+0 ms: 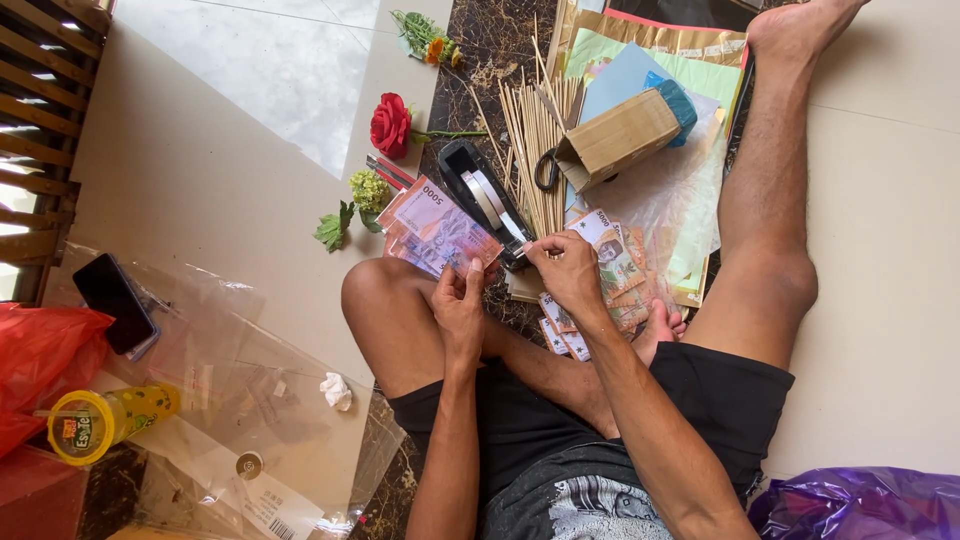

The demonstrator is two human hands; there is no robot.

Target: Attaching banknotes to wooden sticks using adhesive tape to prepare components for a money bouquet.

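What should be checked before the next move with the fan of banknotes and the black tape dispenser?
1. Left hand grips the fan of pinkish paper banknotes: ok.
2. Right hand is at the black tape dispenser: ok.
3. Tape end pinched between the right fingers: cannot tell.
4. Bundle of thin wooden sticks lies close beyond the dispenser: ok.
5. Loose banknotes under the right hand are stacked tidily: not ok, scattered.

Purple crinkled plastic bag (860,500) cut off at bottom edge, red plastic bag (40,365) cut at left edge, black scissors (547,170) mostly hidden behind brown cardboard box (620,135), right-hand fingertips hidden behind black tape dispenser (485,200).
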